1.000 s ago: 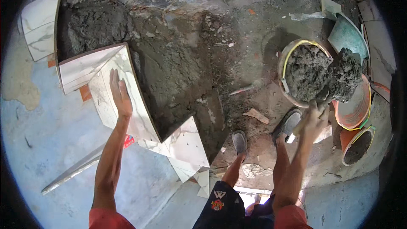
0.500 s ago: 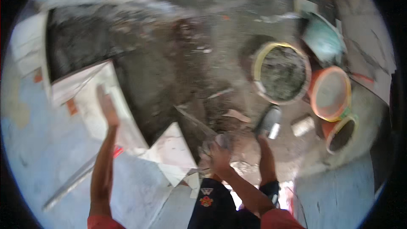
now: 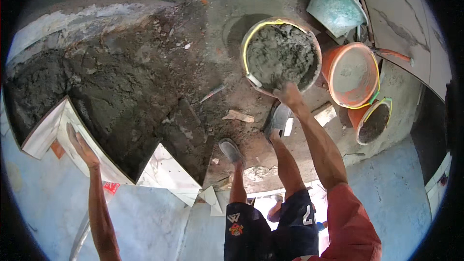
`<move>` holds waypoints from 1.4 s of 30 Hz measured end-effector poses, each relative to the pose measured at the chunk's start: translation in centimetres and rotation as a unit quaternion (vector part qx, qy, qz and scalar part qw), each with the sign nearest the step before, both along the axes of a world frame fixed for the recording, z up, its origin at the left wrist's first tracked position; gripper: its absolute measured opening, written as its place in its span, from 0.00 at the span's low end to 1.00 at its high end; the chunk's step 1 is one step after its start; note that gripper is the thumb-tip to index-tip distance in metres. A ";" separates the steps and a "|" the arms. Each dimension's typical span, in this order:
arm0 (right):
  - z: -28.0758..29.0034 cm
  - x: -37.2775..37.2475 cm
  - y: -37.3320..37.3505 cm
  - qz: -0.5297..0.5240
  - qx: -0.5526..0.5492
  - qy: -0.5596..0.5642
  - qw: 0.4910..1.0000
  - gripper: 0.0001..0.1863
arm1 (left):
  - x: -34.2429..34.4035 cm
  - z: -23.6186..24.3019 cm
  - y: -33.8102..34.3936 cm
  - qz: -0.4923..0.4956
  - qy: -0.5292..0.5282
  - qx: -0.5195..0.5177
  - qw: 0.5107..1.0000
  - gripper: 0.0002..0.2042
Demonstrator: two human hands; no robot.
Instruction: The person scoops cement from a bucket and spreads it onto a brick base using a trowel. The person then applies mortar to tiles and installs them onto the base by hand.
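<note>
My left hand [image 3: 82,147] lies open, fingers stretched out, against the face of a white veined tile [image 3: 104,164] standing along the edge of a bed of dark wet mortar [image 3: 116,82]. A second white tile [image 3: 164,166] with a pointed corner stands beside it. My right hand [image 3: 287,94] is closed at the near rim of a bucket [image 3: 316,53] with a yellow handle, heaped with grey mortar [image 3: 278,50]. What its fingers grip is hidden in the mortar.
A teal tub [image 3: 333,7], a tilted orange bucket [image 3: 338,67] and a smaller bucket [image 3: 362,130] sit at right, beside veined tiles [image 3: 396,14]. A wood scrap [image 3: 237,116] and my feet [image 3: 232,152] are below the bucket. Blue-grey walls [image 3: 382,203] border the lower edge.
The mortar load lifted beside the bucket is gone. My right hand went down-left with a trowel, then returned to the bucket. The view shifted; my left hand stays on the tile.
</note>
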State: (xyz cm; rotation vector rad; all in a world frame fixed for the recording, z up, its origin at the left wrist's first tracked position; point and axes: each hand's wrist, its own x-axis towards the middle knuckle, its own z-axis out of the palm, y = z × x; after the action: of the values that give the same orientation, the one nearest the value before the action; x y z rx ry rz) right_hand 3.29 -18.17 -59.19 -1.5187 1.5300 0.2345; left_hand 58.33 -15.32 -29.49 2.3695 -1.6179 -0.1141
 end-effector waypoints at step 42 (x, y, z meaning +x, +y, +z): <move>10.4 -1.2 7.9 -0.052 -0.029 0.212 0.975 0.21 | 2.2 0.6 0.9 -0.019 -0.033 0.005 0.999 0.26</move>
State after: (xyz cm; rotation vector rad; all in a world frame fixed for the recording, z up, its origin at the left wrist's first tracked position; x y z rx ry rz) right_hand 2.10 -10.27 -48.77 -1.4907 1.9606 0.4817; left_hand 60.53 -14.37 -28.90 2.3735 -1.6966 -0.0510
